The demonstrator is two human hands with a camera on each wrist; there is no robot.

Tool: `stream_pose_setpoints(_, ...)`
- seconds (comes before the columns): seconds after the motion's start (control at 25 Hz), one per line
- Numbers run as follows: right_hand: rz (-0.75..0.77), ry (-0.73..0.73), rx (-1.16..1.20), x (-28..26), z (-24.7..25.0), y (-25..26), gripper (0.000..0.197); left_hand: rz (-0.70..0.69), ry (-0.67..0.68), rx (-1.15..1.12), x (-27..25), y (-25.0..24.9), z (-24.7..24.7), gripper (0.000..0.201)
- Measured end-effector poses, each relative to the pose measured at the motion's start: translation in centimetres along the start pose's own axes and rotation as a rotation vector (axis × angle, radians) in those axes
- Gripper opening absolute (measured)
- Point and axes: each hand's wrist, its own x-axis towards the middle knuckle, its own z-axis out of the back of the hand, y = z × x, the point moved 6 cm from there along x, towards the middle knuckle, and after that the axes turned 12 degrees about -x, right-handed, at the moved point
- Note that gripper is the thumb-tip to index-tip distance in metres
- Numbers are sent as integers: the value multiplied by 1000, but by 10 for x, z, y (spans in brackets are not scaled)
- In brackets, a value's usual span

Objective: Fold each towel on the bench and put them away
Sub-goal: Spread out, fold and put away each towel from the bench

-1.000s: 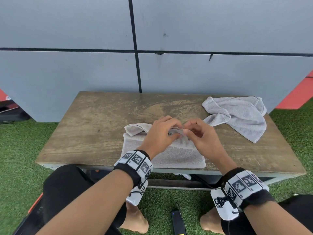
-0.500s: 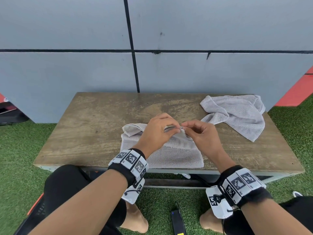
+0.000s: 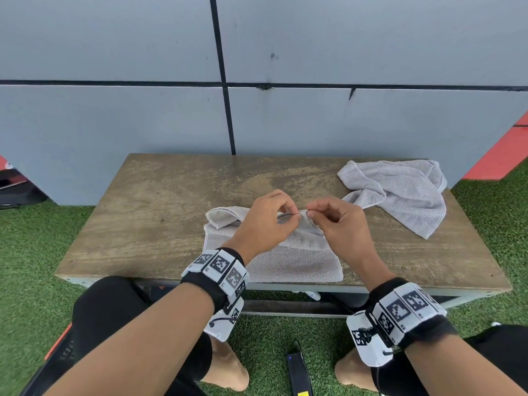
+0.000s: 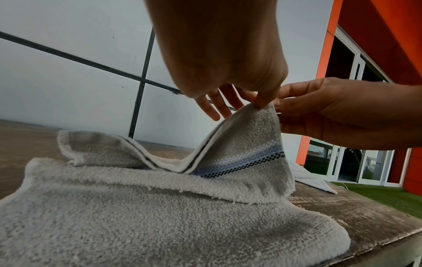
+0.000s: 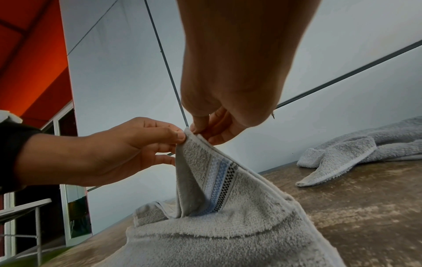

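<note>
A grey towel point(image 3: 297, 261) with a blue and black-checked stripe point(image 4: 246, 162) lies partly folded at the front middle of the wooden bench point(image 3: 148, 224). One corner of it is lifted off the bench. My left hand point(image 3: 285, 218) and right hand point(image 3: 314, 212) meet at that corner, and each pinches it between thumb and fingertips. The wrist views show the same pinch, with my left hand point(image 4: 262, 101) and right hand point(image 5: 198, 126) on the raised point of the towel point(image 5: 228, 225). A second grey towel point(image 3: 405, 190) lies crumpled at the bench's far right.
A grey panelled wall point(image 3: 343, 124) stands right behind the bench. Artificial grass point(image 3: 28, 267) surrounds it. A black device point(image 3: 298, 372) lies on the grass between my bare feet, below the bench's front edge. The left half of the bench top is bare wood.
Both hands have risen slightly from the towel's surface, drawing the pinched corner up off the bench. The crumpled towel has stayed put.
</note>
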Motion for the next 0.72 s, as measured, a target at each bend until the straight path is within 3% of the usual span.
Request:
stream_pose_setpoints(0.2,1,-7,18,1,0,1,23,46,-14,-6,0,3,1,6)
stream_pose_setpoints(0.64,24,67,1,0,-3,-2,13,93,-1,-20,-2,2,-1,5)
stream_pose_setpoints(0.72,9,85,-6,0,-5,-3,20,85,12,-28,-2,2,-1,4)
